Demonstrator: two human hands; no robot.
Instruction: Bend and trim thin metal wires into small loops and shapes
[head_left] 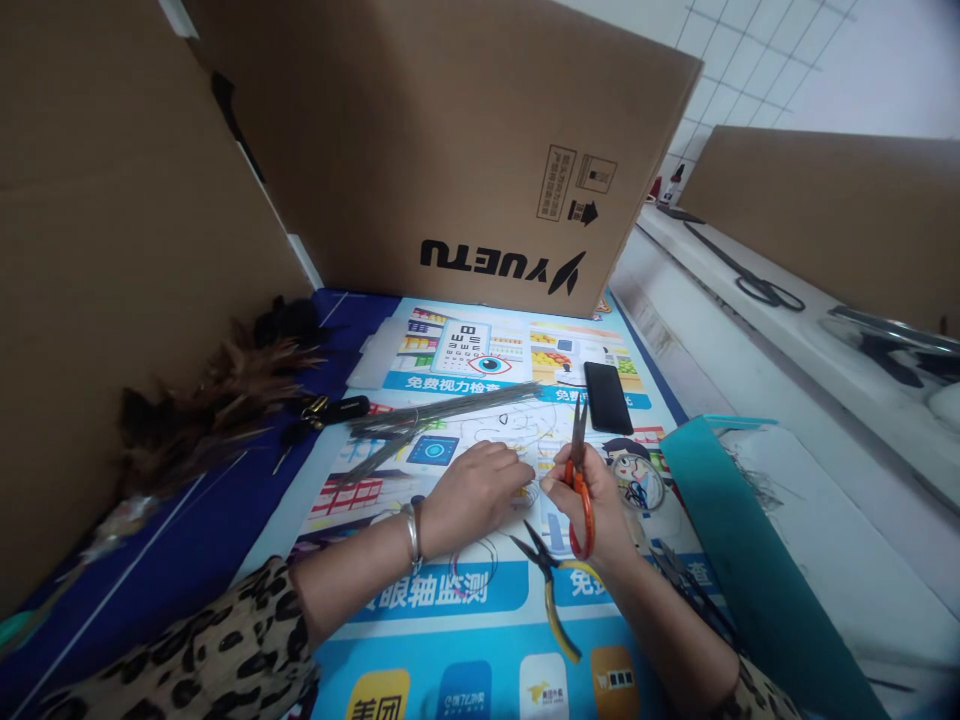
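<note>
My right hand [596, 495] is closed around orange-handled scissors [578, 480], whose blades point up and away from me. Its thumb and forefinger are pinched together just left of the handles. My left hand [484, 490] faces it, a small gap apart, with its fingers closed; what they hold, if anything, is too fine to make out. Thin wire loops [531, 492] show by the left fingertips. Below the hands lie pliers [550, 572] with yellow handles, jaws parted. A loose ring of thin wire [491, 565] rests under my left wrist.
Beyond my hands lies a bundle of thin wires [472, 403], with a black phone [608, 398] to its right. A round clear container [637, 482] sits beside my right hand. Brown feathers [217, 400] lie left. A cardboard box [450, 150] walls the back; a teal box [750, 560] stands right.
</note>
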